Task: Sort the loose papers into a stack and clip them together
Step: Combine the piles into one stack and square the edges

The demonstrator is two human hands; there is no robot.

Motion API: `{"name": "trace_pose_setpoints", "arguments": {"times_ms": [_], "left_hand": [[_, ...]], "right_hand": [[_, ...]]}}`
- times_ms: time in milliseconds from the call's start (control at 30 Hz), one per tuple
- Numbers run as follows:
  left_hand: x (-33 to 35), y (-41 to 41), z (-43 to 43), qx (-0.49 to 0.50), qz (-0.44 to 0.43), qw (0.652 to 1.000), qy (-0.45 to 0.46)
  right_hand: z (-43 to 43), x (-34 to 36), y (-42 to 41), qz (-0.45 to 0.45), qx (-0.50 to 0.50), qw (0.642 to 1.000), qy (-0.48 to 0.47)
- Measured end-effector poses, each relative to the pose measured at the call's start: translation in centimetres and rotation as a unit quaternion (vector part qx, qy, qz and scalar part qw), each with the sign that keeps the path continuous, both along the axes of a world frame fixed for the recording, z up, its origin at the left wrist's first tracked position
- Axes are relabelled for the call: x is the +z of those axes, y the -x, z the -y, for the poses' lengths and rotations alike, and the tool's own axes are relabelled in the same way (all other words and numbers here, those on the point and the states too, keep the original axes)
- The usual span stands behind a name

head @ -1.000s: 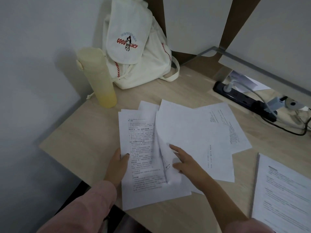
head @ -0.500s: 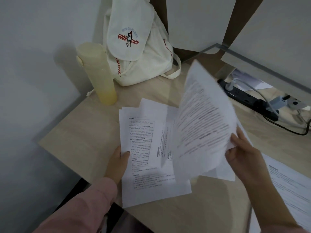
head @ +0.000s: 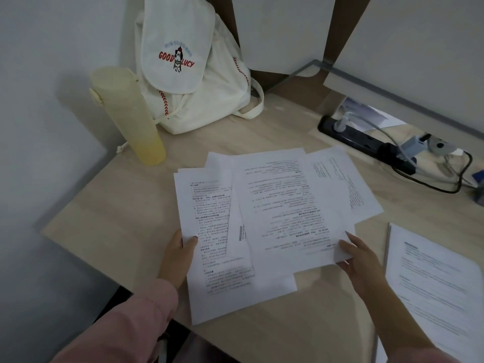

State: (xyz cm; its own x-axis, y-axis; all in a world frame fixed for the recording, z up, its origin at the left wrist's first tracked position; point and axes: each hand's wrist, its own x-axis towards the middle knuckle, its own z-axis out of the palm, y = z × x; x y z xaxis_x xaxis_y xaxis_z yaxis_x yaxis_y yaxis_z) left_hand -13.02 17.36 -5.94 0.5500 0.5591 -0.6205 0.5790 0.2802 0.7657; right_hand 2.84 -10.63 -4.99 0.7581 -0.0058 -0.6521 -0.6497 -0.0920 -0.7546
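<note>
1. The left hand [head: 180,254] had its grip pinched on the left edge of the left-most white printed sheet [head: 209,231]. The thumb lay on top; the fingers beneath were hidden.
2. The right hand [head: 358,258] grasped the near right corner of the top white sheet [head: 288,205], with the thumb above and the fingers curled under. That sheet's print ran upside down to the wearer.
3. Between the two hands, the loose white printed papers [head: 264,281] lay fanned and overlapping on the pale wooden bench [head: 117,218], none of their edges aligned. One skewed sheet [head: 343,179] jutted out toward the far right.
4. The step in hand looked like gathering: the pile was neither squared nor clipped. The next move probably called for turning the top sheet to match the others, drawing the skewed ones in under both grips, and then tapping the edges level on the bench.
5. Further out, a separate white printed document [head: 432,284] lay at the right edge, apart from the pile. Whether it belonged with the pile could not be told.
6. At the back stood a pale yellow cylindrical bottle [head: 128,113], touching a cream fabric bag with red lettering [head: 188,74]. A black power strip [head: 366,137] lay to the far right.
7. No clip was visible, so one would have to be found before the stack could be fastened.
</note>
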Motion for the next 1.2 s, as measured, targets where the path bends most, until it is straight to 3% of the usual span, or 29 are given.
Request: {"name": "trace_pose_setpoints", "arguments": {"times_ms": [233, 367, 500, 633, 700, 800, 867, 1033, 1100, 1200], "left_hand": [[-0.5, 0.0, -0.2, -0.008, -0.014, 1.000, -0.016], [-0.7, -0.3, -0.5, -0.014, -0.015, 0.999, -0.030], [-0.8, -0.4, -0.6, -0.008, -0.013, 1.000, -0.023], [-1.0, -0.5, -0.7, 0.001, -0.011, 1.000, -0.015], [-1.1, -0.5, -0.7, 0.006, -0.010, 1.000, -0.011], [-1.2, -0.6, -0.8, 0.017, -0.003, 1.000, -0.004], [-1.1, -0.6, -0.9, 0.016, 0.007, 1.000, -0.006], [-1.2, -0.4, -0.9, -0.009, 0.017, 1.000, -0.005], [-1.3, -0.3, -0.9, -0.020, 0.011, 1.000, -0.010], [-1.2, -0.4, -0.9, -0.036, 0.005, 0.999, -0.025]], "right_hand": [[-0.3, 1.0, -0.9, 0.037, 0.164, 0.967, 0.189], [-0.3, 1.4, -3.1, 0.114, 0.261, 0.891, 0.353], [-1.9, 2.6, -4.5, 0.230, 0.324, 0.802, 0.446], [-6.0, 3.3, -5.2, 0.382, 0.362, 0.709, 0.470], [-8.3, 3.3, -4.9, 0.441, 0.379, 0.686, 0.438], [-10.9, 2.3, -4.2, 0.449, 0.407, 0.701, 0.377], [-11.4, 1.5, -4.1, 0.410, 0.403, 0.734, 0.361], [-7.8, 1.0, -2.9, 0.175, 0.232, 0.907, 0.305], [-4.9, 0.9, -1.8, 0.091, 0.153, 0.942, 0.285], [-1.5, -0.1, 0.7, -0.018, 0.074, 0.958, 0.277]]}}
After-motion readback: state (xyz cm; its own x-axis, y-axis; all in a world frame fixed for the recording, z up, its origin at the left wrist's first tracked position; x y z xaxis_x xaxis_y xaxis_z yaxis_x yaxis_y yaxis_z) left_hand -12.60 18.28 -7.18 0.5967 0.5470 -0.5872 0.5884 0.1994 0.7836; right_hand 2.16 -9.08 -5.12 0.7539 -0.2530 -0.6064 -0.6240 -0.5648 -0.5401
